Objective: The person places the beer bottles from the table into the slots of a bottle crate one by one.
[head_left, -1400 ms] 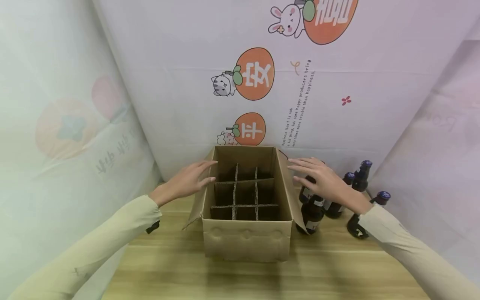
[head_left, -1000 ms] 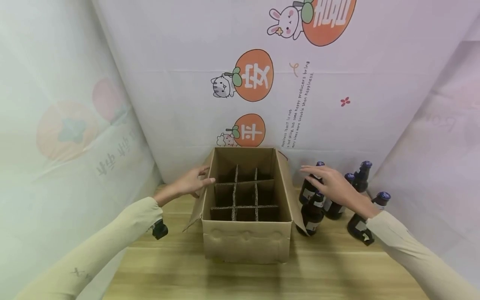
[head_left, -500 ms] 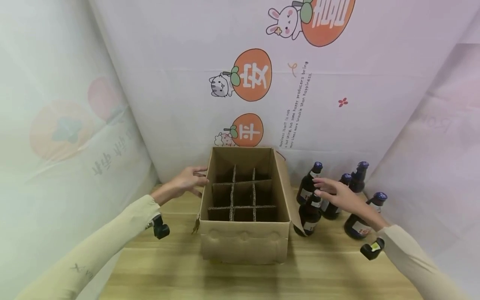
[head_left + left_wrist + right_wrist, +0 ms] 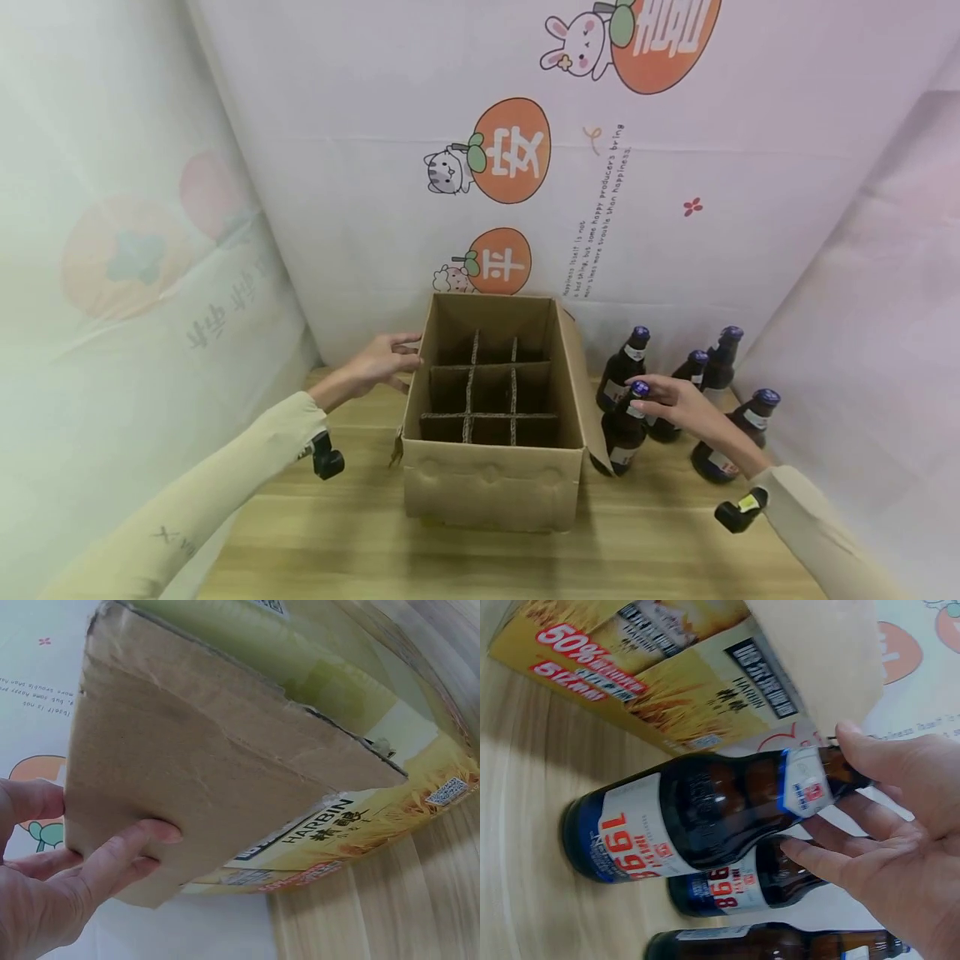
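An open cardboard carton, parted inside by cardboard dividers, stands on the wooden table. My left hand is at its left side; in the left wrist view the fingertips rest against the brown outer flap, with another digit at the flap's edge. To the carton's right, my right hand grips the neck of the nearest dark brown beer bottle. In the right wrist view the thumb lies on one side of this bottle's neck and the fingers pass round the other.
Several more beer bottles with blue caps stand close behind and right of it, among them one at the back and one at far right. Printed white cloth hangs behind and at both sides. Wooden table shows in front.
My right hand has come from above the carton's right flap, rightward and down to the nearest bottle's neck. The left hand has drawn back from over the rim to the carton's outer side.
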`<move>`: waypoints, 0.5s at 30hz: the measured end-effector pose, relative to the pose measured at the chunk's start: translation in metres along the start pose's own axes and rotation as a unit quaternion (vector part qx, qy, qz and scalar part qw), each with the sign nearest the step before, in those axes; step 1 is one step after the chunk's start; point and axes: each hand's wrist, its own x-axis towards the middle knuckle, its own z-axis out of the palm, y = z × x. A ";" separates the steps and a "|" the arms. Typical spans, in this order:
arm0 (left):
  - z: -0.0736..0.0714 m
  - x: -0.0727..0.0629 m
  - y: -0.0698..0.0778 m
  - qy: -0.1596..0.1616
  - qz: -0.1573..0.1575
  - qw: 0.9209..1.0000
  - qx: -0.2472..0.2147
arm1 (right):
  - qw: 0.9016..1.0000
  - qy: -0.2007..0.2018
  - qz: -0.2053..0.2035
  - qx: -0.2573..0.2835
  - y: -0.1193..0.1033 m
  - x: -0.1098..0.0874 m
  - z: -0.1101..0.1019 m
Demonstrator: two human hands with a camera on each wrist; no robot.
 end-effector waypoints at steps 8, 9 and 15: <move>0.003 0.003 0.002 -0.010 0.003 1.000 -0.006 | 0.997 0.070 -0.041 0.008 0.015 0.002 0.017; 0.004 0.002 0.003 -0.014 0.004 1.000 -0.005 | 0.995 0.082 -0.050 0.001 0.017 0.003 0.019; 0.002 0.000 0.005 -0.033 -0.007 0.999 0.014 | 0.991 0.112 -0.073 0.005 0.025 0.005 0.030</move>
